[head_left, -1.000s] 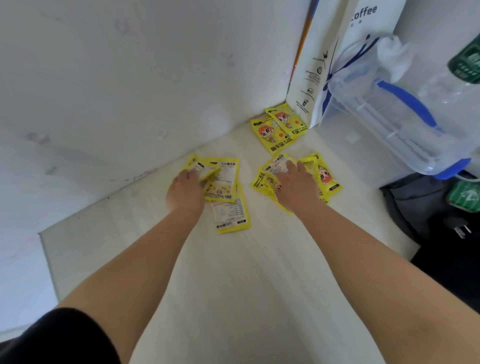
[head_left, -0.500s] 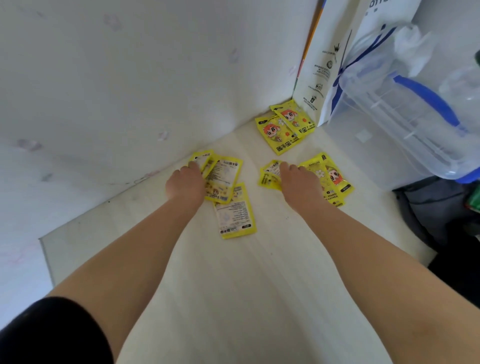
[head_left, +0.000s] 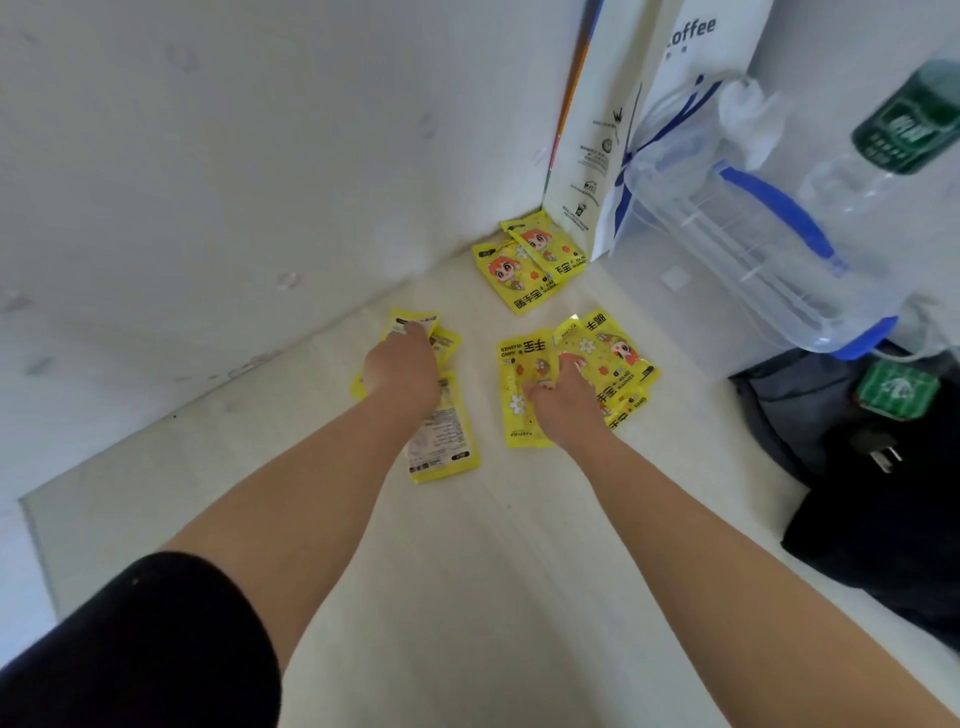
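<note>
Yellow hand-warmer sachets lie in three lots on the pale tabletop (head_left: 467, 571), each placed here by the white paper bag (head_left: 613, 104) standing in the corner. A pair of sachets (head_left: 522, 273) touches the bag's foot, the face-up sachets (head_left: 610, 353) sit a little nearer the person, and the face-down sachets (head_left: 441, 441) lie farthest from the bag. The work looks like gathering them into stacks. The left hand (head_left: 402, 371) lies over the face-down lot, fingers stretched fairly straight, tips pressing the sachet on the bag's side. The right hand (head_left: 563, 402) has its fingers curled, pinching the edge of a face-up sachet. To do this well, I would square each lot by sliding rather than lifting, since the glossy film will likely slip and fan out. Both lots can then go toward the pair by the bag.
</note>
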